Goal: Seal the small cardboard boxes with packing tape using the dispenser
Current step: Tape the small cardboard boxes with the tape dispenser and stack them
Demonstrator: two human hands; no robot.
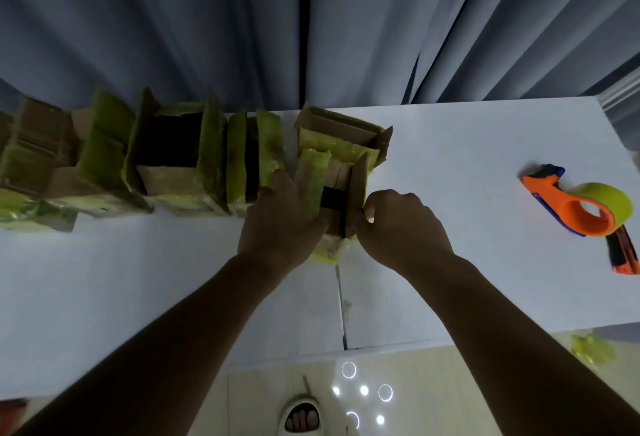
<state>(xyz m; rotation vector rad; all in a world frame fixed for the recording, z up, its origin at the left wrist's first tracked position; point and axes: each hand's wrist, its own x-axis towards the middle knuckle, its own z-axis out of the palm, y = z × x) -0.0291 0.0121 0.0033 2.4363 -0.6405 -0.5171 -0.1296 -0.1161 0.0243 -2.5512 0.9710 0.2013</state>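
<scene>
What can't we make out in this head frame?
- Box inside: dark, covered by left hand and flaps.
- Right hand fingertips: curled behind a flap.
- Tape dispenser blade: too small.
- Left boxes: cut by the frame edge, blurred.

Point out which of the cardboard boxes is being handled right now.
The rightmost box, set apart from the row along the curtain. The left hand holds its left flap and the right hand pinches its right flap; nothing touches the others.

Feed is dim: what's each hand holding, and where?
Both hold one open box: left hand on its left flap, right hand pinching its right flap.
</scene>
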